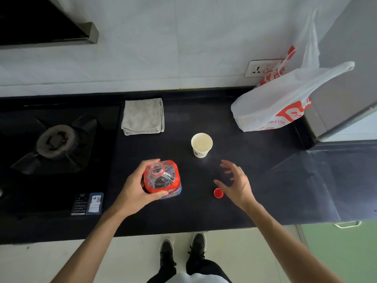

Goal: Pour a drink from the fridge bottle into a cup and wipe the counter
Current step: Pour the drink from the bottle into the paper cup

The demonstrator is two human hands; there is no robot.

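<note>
A clear plastic bottle [163, 178] with a red label stands upright on the black counter [255, 180], its neck uncapped. My left hand [135, 190] is wrapped around the bottle's left side. The red cap [218, 193] lies on the counter to the right of the bottle. Just above and right of the cap hovers my right hand [236, 181], fingers spread and holding nothing. A white paper cup [201, 145] stands upright behind both hands; whether it holds liquid I cannot tell. A folded grey cloth [143, 116] lies at the back of the counter.
A gas hob [55, 141] fills the counter's left side, with a range hood [47, 23] above. A white and red plastic bag [283, 103] sits at the back right, near a wall socket [261, 68]. The fridge side [346, 78] rises at the right.
</note>
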